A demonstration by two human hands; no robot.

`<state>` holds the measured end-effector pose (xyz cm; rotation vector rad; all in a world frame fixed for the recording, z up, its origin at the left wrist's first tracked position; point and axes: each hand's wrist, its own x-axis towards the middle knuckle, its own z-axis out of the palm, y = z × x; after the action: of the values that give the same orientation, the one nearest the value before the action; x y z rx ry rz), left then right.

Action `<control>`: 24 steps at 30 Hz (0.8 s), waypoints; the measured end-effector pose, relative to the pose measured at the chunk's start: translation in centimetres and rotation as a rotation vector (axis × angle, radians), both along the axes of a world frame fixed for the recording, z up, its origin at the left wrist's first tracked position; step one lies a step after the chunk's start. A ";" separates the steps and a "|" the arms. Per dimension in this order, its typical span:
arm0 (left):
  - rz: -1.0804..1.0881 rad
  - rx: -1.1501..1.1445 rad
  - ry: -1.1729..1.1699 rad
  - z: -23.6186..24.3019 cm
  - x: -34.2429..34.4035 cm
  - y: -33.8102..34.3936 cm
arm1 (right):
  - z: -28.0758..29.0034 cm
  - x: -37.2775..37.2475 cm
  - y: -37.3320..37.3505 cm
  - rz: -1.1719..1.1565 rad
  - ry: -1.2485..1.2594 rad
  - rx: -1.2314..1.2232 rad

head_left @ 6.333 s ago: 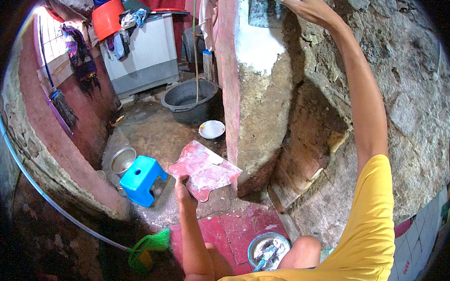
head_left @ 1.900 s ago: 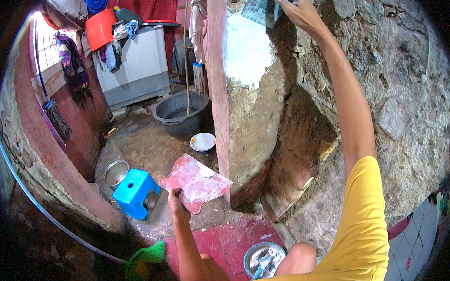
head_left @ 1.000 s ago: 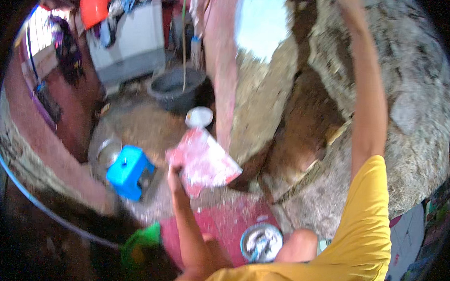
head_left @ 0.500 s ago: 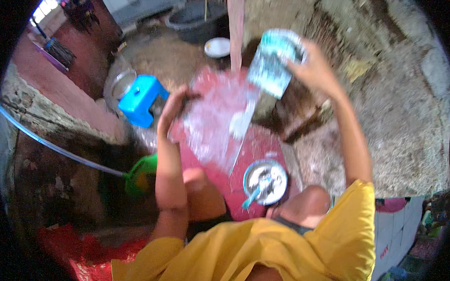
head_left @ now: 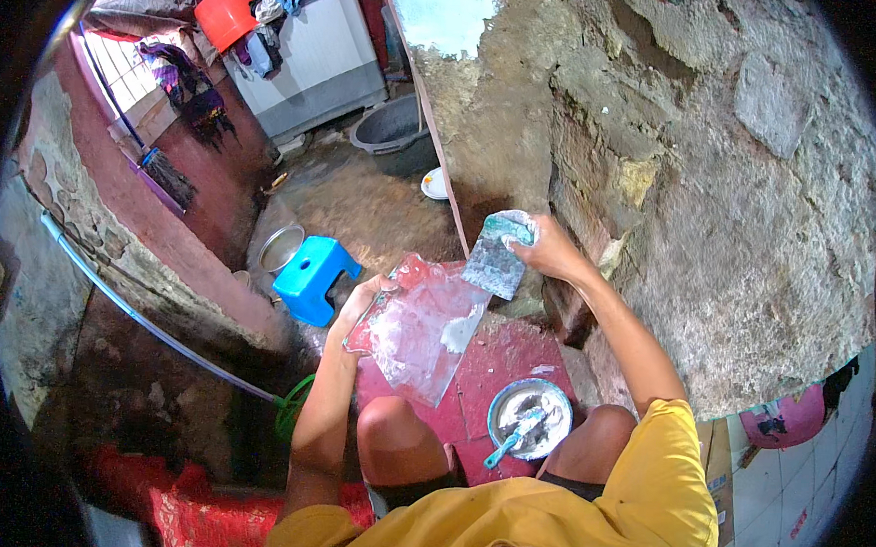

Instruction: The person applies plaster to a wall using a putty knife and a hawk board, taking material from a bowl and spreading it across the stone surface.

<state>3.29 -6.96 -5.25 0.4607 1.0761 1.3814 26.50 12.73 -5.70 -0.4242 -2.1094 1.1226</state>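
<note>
Rough wall [head_left: 720, 206] right of paste bowl [head_left: 492, 410]; red floor [head_left: 509, 353] showing between bowl and pink board [head_left: 411, 345] | board ahead-left of bowl, left hand [head_left: 365, 295] grasping its left edge | flat scraper [head_left: 493, 273] beyond bowl, right hand [head_left: 547, 248] gripping, board contact unclear | right knee [head_left: 606, 436] crowds bowl's right; blue stool [head_left: 310, 281] farther left

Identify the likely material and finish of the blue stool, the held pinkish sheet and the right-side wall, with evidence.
Blue stool: probably moulded plastic, smooth with a slight sheen; even colour and rounded corners suggest it.
Pinkish sheet: thin and stiff-looking, perhaps plastic; white smears hide its finish.
Wall: apparently stone or mortar, matt; its face is lumpy and uneven.
</note>
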 end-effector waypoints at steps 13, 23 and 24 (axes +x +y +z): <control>0.093 -0.121 -0.119 -3.2 1.2 3.3 | -3.6 1.4 -1.9 0.065 -0.065 -0.087; -0.154 -0.138 -0.549 -5.2 0.7 2.8 | -5.4 0.9 -4.7 0.171 -0.125 -0.314; -0.111 -0.180 -0.558 -5.0 1.2 2.5 | -5.6 0.8 -4.7 0.175 -0.150 -0.295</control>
<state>4.45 -4.44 -10.20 -0.0062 0.6926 1.2007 27.33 8.01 -11.34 -0.4805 -2.1472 1.5576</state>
